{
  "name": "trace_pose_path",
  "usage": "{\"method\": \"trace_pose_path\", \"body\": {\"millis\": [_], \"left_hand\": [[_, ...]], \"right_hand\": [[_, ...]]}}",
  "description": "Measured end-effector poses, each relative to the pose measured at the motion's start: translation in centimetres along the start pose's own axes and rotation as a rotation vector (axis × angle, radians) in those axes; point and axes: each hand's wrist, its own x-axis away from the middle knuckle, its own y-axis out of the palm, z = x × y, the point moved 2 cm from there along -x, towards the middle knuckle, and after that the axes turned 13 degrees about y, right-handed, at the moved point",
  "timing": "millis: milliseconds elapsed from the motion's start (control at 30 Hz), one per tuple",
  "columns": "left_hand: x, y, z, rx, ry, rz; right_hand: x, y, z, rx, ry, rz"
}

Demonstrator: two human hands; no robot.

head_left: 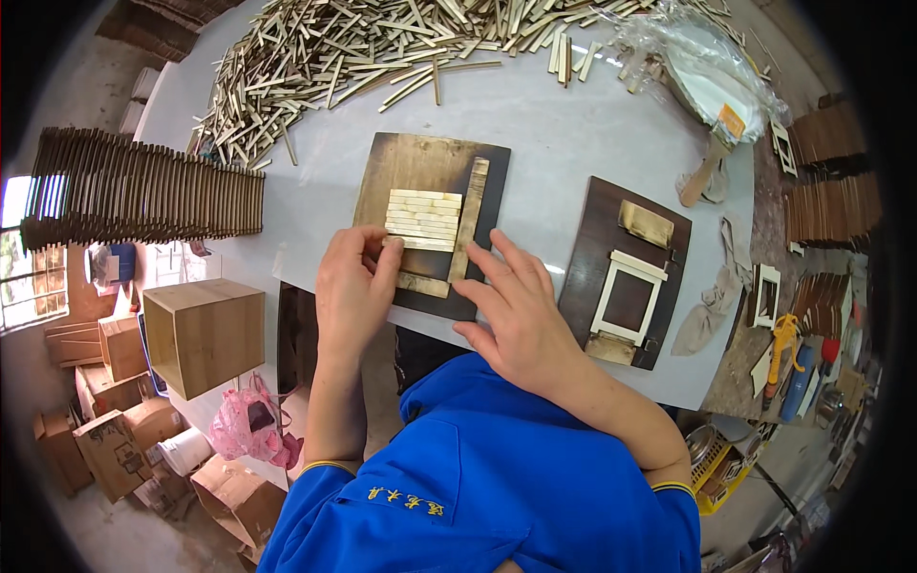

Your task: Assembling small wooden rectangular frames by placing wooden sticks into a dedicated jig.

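Note:
A dark board [382, 191] with a lighter wooden face lies before me on the grey table. Several short pale wooden strips [423, 218] are laid side by side on it, left of a long wooden guide bar [470, 220]. My left hand [355, 286] is closed, its thumb and forefinger pinched at the left end of the nearest strip. My right hand [521, 310] is open with fingers apart; its fingertips rest at the guide bar and the board's right edge. To the right, a second dark board [585, 272] carries a pale rectangular frame [604, 298] between wooden blocks.
A large heap of loose strips [315, 57] covers the table's far side. Rows of stacked dark slats [143, 191] stand at the left. A brush [705, 172], plastic wrap [688, 48] and a cloth [707, 310] lie at the right. A wooden box [205, 334] sits left, by cartons.

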Motion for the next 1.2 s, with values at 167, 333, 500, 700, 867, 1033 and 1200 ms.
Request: {"method": "trace_pose_path", "body": {"millis": [167, 333, 500, 700, 867, 1033, 1200], "left_hand": [[-0.5, 0.4, -0.3, 0.027, 0.016, 0.005], [-0.4, 0.7, -1.1, 0.092, 0.042, 0.035], [1.2, 1.0, -2.0, 0.802, -0.155, 0.116], [3.5, 2.5, -2.6, 1.642, -0.283, -0.052], [4.7, 2.6, -0.4, 1.517, -0.388, -0.221], [4.9, 2.7, 2.4, 1.186, -0.235, -0.341], [5.0, 3.9, 4.6, 1.021, -0.249, -0.478]], "right_hand": [[-0.7, 1.1, -0.6, -0.028, 0.004, -0.026], [-0.6, 1.0, -0.8, -0.061, 0.020, -0.053], [-0.2, 0.4, -0.6, -0.159, 0.023, -0.035], [0.5, -1.3, -0.5, -0.266, -0.014, 0.042], [1.5, -1.9, 0.7, -0.216, 0.018, 0.072], [2.4, -3.3, 1.3, -0.213, 0.071, 0.178], [3.3, -4.6, 1.9, -0.226, 0.118, 0.260]]}}
